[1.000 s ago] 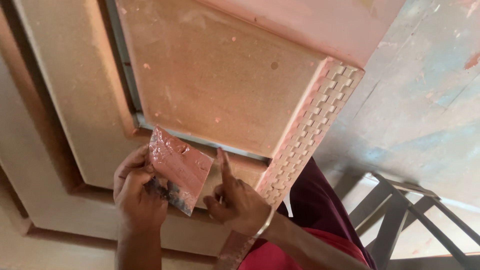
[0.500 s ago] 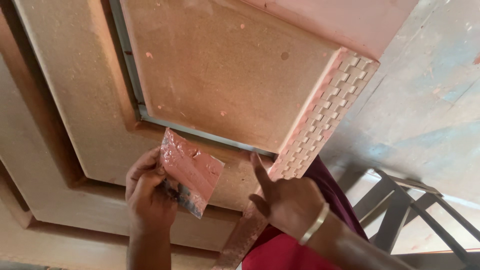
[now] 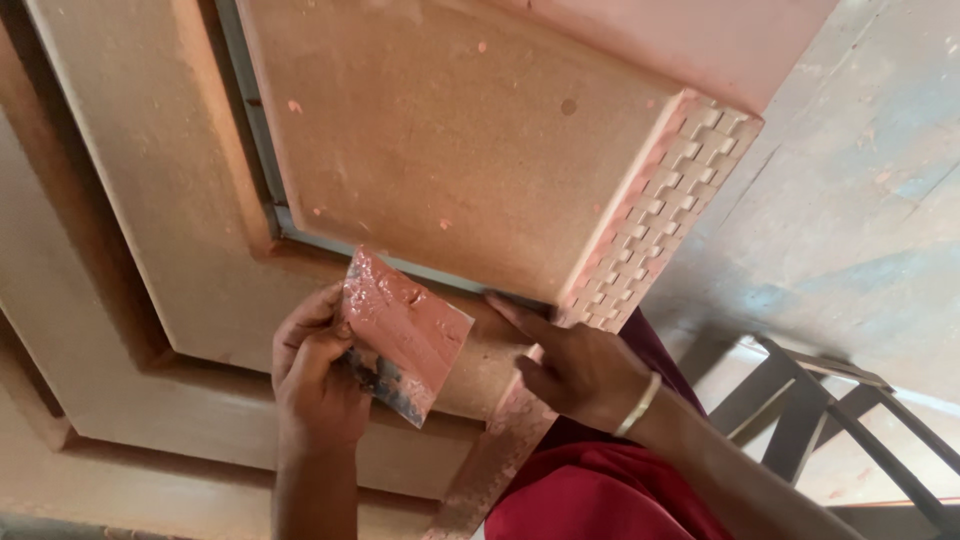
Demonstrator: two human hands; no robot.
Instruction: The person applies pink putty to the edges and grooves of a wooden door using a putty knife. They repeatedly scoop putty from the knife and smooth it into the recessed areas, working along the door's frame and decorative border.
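- Between the left hand's (image 3: 318,385) thumb and curled fingers sits a flat square card (image 3: 403,334), pinched by its lower corner; its upper face carries a wet reddish paste, so it is held tilted and flat, likely to keep the paste from sliding off.
- Just past the card's top edge runs the grey-blue groove (image 3: 262,150) of a wooden panel (image 3: 450,130), with the card close to it but seemingly not touching.
- To the right of the card, the right hand (image 3: 580,370) has its forefinger stretched out, tip pressed at the groove's lower end beside the carved strip (image 3: 665,220); the other fingers are folded in, pinching nothing. A bangle (image 3: 638,405) circles that wrist.
- Beyond the right wrist lie red cloth (image 3: 590,500) and a metal frame (image 3: 800,410) on the floor.
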